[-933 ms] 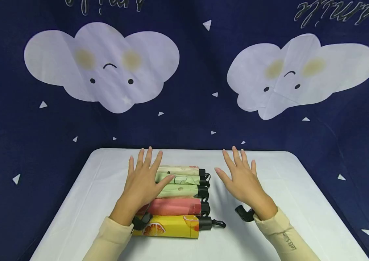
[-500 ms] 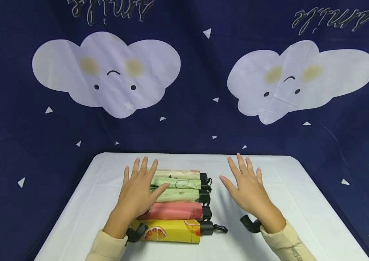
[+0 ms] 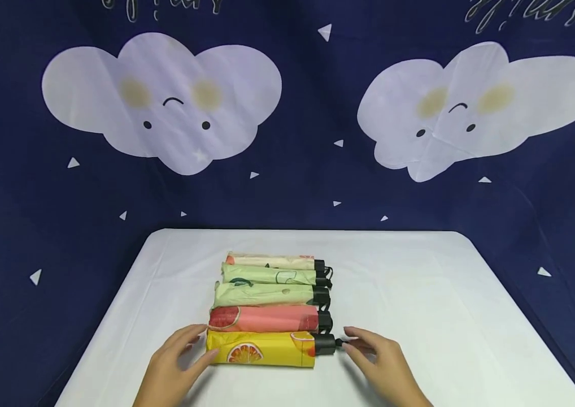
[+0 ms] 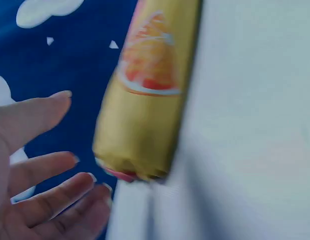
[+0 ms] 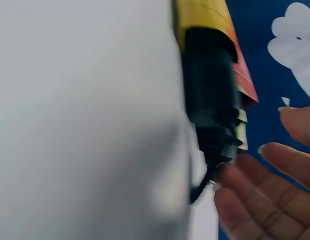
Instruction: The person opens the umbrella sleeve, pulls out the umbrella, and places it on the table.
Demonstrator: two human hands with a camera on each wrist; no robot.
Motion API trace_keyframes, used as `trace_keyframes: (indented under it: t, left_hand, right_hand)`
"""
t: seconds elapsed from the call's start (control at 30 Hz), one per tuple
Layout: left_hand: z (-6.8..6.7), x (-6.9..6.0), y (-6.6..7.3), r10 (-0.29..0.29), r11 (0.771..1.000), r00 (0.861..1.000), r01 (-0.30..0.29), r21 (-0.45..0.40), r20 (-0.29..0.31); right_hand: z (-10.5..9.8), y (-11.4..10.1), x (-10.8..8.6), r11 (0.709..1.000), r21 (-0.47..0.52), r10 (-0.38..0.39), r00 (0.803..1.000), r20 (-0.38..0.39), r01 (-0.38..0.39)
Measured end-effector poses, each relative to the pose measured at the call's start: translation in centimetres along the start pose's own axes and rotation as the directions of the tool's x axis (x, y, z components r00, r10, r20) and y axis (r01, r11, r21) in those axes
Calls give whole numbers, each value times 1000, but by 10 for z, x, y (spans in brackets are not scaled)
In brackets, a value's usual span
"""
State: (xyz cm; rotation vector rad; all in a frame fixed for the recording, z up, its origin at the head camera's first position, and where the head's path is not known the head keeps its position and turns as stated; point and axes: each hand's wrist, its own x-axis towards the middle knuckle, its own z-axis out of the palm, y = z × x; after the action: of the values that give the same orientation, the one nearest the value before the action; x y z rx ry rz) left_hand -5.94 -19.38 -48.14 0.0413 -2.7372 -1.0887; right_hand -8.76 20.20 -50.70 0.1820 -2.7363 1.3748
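A folded yellow umbrella (image 3: 282, 350) printed with orange slices lies nearest me on the white table. My left hand (image 3: 168, 364) is at its left end, thumb and fingers spread around that end. The left wrist view has these fingers (image 4: 54, 195) relaxed beside the yellow cloth, with a gap. At the other end, my right hand (image 3: 384, 362) is beside the black handle (image 5: 210, 80) and its strap, partly covering the strap. In the right wrist view the fingers are loosely bent near the strap (image 5: 202, 187); whether they touch it is hard to tell through blur.
Behind the yellow umbrella lie a red watermelon-print umbrella (image 3: 274, 319), a pale green one (image 3: 267, 295), another green one (image 3: 257, 275) and a cream one (image 3: 267, 262), side by side. The white table (image 3: 419, 282) ends at a dark blue cloud-print cloth (image 3: 308, 186).
Both hands have come down and back towards me, from spread above the table to the two ends of the yellow umbrella. The umbrellas keep their row.
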Motion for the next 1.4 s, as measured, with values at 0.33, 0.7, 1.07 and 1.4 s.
trace_keyframes:
  t: [0.33, 0.7, 1.07, 1.4]
  left_hand:
    - [27, -12, -19, -309, 893, 945, 327, -309, 107]
    - [36, -16, -27, -226, 949, 974, 226, -220, 24]
    - [44, -12, -21, -164, 966, 985, 148, -214, -60]
    - [29, -7, 0, -142, 933, 978, 81, -352, -152]
  right_hand:
    - [35, 7, -6, 940, 300, 163, 986, 28, -164]
    - [46, 14, -10, 979, 196, 55, 998, -13, -51]
    - [50, 14, -9, 993, 117, 19, 997, -73, -10]
    - [35, 3, -6, 941, 336, 105, 977, -184, -37]
